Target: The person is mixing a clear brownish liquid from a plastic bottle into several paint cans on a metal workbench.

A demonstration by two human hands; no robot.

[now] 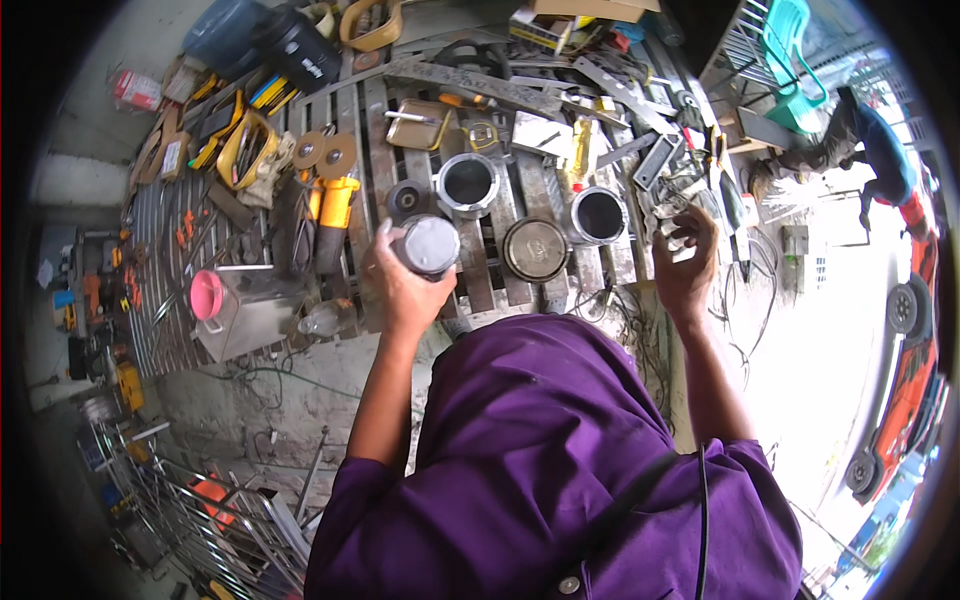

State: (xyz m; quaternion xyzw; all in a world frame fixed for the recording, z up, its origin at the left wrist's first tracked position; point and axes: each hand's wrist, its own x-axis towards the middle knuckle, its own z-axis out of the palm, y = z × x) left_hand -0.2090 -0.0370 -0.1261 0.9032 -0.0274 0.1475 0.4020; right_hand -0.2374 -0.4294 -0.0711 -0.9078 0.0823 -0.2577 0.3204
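My left hand [405,285] is wrapped round a squat, flat-topped grey metal cylinder [432,246], which looks like a piston, at the table's front edge. Raised at the right, my right hand [687,262] has its fingers curled but apart, with nothing visible in it. Between my hands lies a dark round metal disc-like piece [536,249] with a raised rim. Just behind stand two open metal cylinders with dark hollows: a wider one [447,200] on the left and a narrower one [625,222] nearer my right hand. A small dark ring-shaped part [406,200] sits beyond my left hand.
The slatted metal table [485,285] is crowded. A yellow angle grinder [335,210], cutting discs [338,157], a tray [415,128], a bottle of yellow liquid [580,155] and steel bars [480,85] lie around. At right are cables and a green chair [790,60]; another person [880,150] is beyond.
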